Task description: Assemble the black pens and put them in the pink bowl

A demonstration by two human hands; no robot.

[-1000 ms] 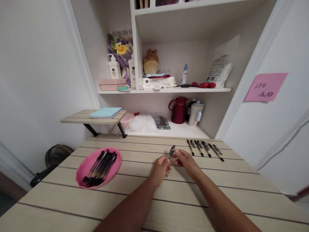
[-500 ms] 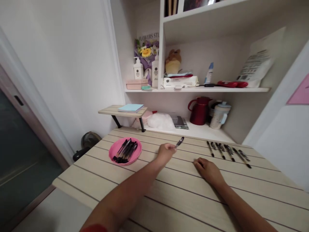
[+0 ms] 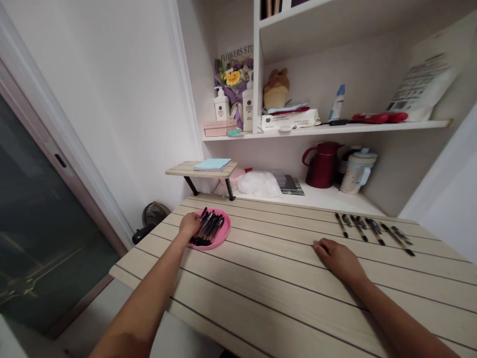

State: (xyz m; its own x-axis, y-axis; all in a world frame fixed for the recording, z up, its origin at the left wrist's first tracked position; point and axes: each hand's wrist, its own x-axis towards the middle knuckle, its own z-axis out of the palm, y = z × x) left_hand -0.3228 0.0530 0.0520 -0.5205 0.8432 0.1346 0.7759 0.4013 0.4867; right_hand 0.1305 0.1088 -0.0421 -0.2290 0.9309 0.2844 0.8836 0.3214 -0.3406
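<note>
My left hand (image 3: 190, 224) reaches over the left side of a pink plate (image 3: 224, 229) that holds several black pens (image 3: 208, 228). Its fingers are curled, and a black pen (image 3: 203, 214) sticks out just past them above the pile. My right hand (image 3: 337, 256) rests palm down on the wooden table (image 3: 268, 278), with loosely bent fingers and nothing in it. A row of several black pens and pen parts (image 3: 372, 230) lies on the table to the right of that hand, a short way beyond it.
A small wooden riser (image 3: 201, 172) with a blue notebook stands behind the plate. A red jug (image 3: 322, 164) and a pale cup (image 3: 356, 170) stand on the low shelf. Bottles, a plush toy and packets fill the upper shelf. The table's left edge drops near a fan (image 3: 152, 215).
My left hand has carried the black pen from the table's middle leftward to the pink plate. My right hand let go of it and settled on the table. The view has swung left.
</note>
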